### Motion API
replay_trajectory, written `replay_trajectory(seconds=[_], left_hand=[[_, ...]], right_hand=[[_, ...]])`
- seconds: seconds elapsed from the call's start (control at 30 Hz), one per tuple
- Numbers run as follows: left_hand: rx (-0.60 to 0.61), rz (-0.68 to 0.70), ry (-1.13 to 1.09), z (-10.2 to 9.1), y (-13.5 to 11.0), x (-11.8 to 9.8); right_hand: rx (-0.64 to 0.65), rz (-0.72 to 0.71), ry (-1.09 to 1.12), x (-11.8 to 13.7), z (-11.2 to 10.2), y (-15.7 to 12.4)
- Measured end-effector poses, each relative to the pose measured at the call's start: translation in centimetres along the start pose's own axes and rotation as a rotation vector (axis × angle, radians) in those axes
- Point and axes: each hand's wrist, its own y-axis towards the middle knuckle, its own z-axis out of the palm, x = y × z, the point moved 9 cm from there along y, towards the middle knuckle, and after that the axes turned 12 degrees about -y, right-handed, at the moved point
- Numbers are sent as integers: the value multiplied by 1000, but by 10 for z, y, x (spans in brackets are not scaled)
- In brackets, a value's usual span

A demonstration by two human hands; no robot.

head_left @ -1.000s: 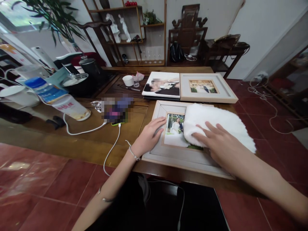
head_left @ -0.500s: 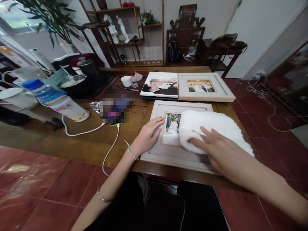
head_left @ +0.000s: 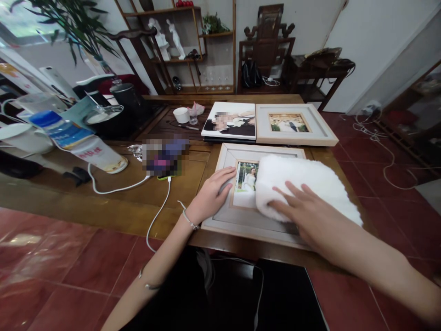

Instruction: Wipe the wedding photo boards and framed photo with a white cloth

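A picture frame (head_left: 229, 218) with a pale mat and light wooden border lies flat on the wooden table. In its middle is a small photo (head_left: 245, 177) of a person in a white dress, partly covered. My left hand (head_left: 212, 195) rests flat on the frame's left side, fingers stretched out beside the photo. A thick, fluffy white cloth (head_left: 317, 179) covers the right part of the frame and hangs past its right edge. With fingers spread on top, my right hand (head_left: 306, 207) holds the cloth against the frame.
Behind lie a second framed photo (head_left: 324, 133) and a white-edged photo panel (head_left: 229, 131). To the left are a blue-capped bottle (head_left: 79, 142), a white charging cable (head_left: 156, 220), a small white cup (head_left: 181, 115) and a dark pot (head_left: 126, 99). The wooden table (head_left: 148, 214) ends near my body.
My right hand has shifted slightly left and up with the cloth's near edge. My left hand stays in place on the frame.
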Motion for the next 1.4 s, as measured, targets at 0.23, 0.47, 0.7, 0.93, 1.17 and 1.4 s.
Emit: replay_trajectory(seconds=[0.23, 0.47, 0.7, 0.93, 1.17, 1.4], left_hand=[[2, -1, 9, 0, 0, -1], [-1, 3, -4, 0, 0, 0], [-1, 12, -18, -1, 0, -2], [2, 5, -12, -1, 0, 0], [3, 2, -1, -1, 0, -2], [4, 7, 1, 0, 0, -1]], right_hand=[[-217, -97, 35, 33, -44, -30], [-99, 50, 78, -13, -1, 8], [-171, 208, -25, -48, 19, 33], [-92, 68, 54, -24, 10, 16], [-147, -108, 158, 29, -28, -35], [-103, -39, 211, 17, -23, -15]])
